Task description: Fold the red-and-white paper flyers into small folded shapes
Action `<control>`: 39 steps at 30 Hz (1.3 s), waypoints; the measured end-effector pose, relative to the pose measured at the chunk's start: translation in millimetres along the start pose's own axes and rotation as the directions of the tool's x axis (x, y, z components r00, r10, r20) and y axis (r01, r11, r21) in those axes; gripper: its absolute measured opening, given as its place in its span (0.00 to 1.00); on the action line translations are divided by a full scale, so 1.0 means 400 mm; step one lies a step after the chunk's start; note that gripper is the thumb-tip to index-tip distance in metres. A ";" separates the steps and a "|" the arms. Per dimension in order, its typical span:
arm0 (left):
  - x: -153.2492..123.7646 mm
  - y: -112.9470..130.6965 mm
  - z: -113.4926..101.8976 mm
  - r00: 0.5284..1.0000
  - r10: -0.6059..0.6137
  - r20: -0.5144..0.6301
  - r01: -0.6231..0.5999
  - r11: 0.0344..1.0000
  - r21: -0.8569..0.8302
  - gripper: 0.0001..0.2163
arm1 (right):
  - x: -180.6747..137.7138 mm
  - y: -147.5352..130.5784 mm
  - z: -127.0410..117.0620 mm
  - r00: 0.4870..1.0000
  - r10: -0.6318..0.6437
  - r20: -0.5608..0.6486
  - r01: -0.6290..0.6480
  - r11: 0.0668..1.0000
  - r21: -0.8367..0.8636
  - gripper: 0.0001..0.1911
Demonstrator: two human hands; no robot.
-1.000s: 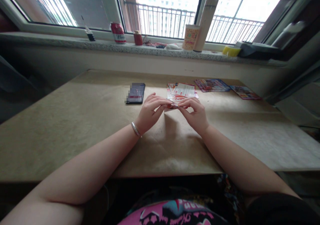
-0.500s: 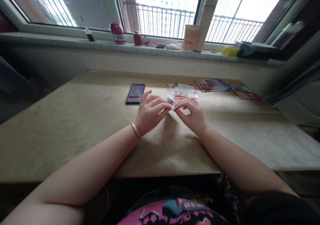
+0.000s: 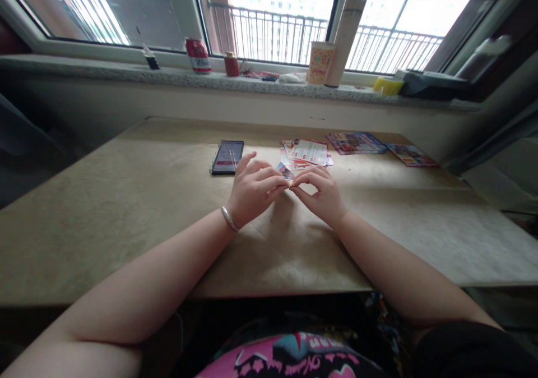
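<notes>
Both hands meet over the middle of the table, pinching the near edge of a small colourful printed card or packet (image 3: pixel 285 171); which of the two it is I cannot tell. My left hand (image 3: pixel 255 190) has thumb and forefinger pressed together on it, with the little finger raised. From the other side, my right hand (image 3: pixel 323 192) grips it between thumb and curled forefinger. Most of the held piece is hidden behind the fingers. Just beyond it lies a loose pile of printed cards (image 3: pixel 310 151), a white one on top.
A phone (image 3: pixel 228 156) lies beyond my left hand. To the right are a stack of colourful packs (image 3: pixel 357 142) and another printed pack (image 3: pixel 412 155). A red can (image 3: pixel 197 55), a paper cup (image 3: pixel 320 63), a tall tube (image 3: pixel 344 41) and yellow tape (image 3: pixel 387 86) stand on the windowsill.
The fingertips of both hands have come closer together and shifted slightly left. A bit more of the held printed piece shows beyond the fingers, tilted differently. Everything else stays put.
</notes>
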State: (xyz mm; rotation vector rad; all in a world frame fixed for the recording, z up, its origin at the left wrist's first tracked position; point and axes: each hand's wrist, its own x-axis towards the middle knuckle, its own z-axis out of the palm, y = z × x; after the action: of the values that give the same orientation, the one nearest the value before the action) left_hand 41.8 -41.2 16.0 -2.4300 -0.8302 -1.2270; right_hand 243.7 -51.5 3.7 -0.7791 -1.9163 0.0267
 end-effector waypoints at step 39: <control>0.000 0.006 0.006 0.998 0.021 0.067 -0.023 0.999 0.033 0.06 | -0.001 -0.009 -0.005 0.995 -0.072 0.066 0.085 0.972 -0.221 0.04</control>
State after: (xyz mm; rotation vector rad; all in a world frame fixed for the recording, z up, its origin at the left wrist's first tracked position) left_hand 45.0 -42.0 14.5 -2.4582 -0.8335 -1.1204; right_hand 243.5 -54.9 5.6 -0.8587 -2.0264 -0.2205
